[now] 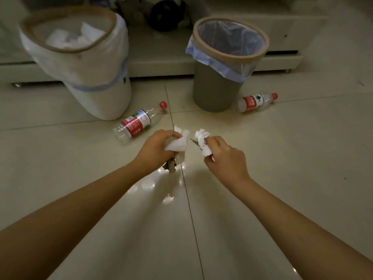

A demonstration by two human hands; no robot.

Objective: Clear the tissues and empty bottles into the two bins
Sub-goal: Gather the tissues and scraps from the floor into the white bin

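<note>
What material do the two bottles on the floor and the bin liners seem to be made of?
Left bottle and right bottle: clear thin plastic, glossy, see-through walls, red caps. White bin's liner and grey bin's liner: thin translucent plastic film, wrinkled.

A glossy tiled floor (282, 178) spread below a low pale cabinet (161, 63) on small casters; a dark round object (164, 15), too blurred to identify, sat on the cabinet.

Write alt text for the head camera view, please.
Each hand, left hand and right hand, grips a crumpled tissue above a tiled floor. Two bottles lie beside a white bin and a grey bin.
</note>
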